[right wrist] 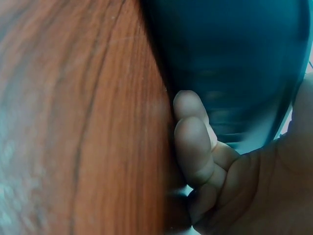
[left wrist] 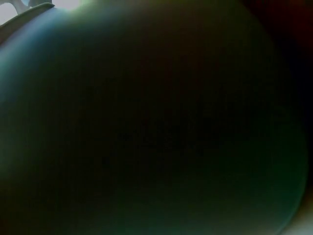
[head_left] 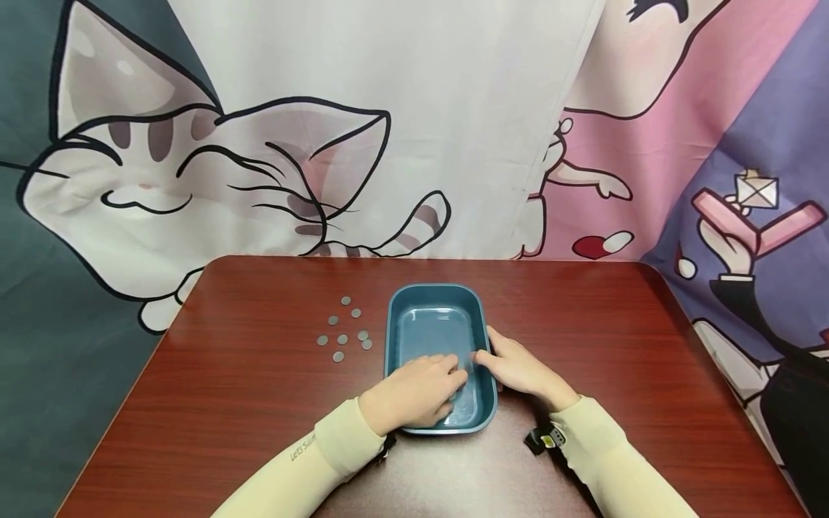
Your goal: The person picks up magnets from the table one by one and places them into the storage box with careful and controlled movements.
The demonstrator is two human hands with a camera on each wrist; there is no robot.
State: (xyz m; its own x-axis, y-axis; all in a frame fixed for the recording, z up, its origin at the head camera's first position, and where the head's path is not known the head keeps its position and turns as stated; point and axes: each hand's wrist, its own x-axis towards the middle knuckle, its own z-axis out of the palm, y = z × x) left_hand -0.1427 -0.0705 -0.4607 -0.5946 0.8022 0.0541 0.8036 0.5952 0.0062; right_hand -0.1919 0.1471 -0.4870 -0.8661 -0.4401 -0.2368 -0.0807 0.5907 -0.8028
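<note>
Blue, glossy and deep-walled, the tray (head_left: 432, 331) sits in front of you near the middle of the reddish-brown table (head_left: 259, 388), its long side pointing away from you. Your right hand (head_left: 521, 365) grips its right wall: the thumb (head_left: 486, 357) hooks over the rim to the inside, and in the right wrist view the fingers (right wrist: 193, 147) bend against the outer face, low by the tabletop. Your left hand (head_left: 417, 388) reaches over the near left part of the rim, fingers bent down toward the tray's floor. What, if anything, lies under those fingertips you cannot tell; the hand hides it, and the left wrist view is almost all dark.

To the left of the tray, apart from its far half, 8 small grey discs (head_left: 342, 339) lie loosely scattered; 2 at the right of the group lie so close that contact is hard to judge.

The step in hand looks like your left fingers working inside while your right steadies the wall. The next move seems to call for keeping that right grip firm, so the tray doesn't slide, and for small, precise left fingertip work against the smooth floor.
</note>
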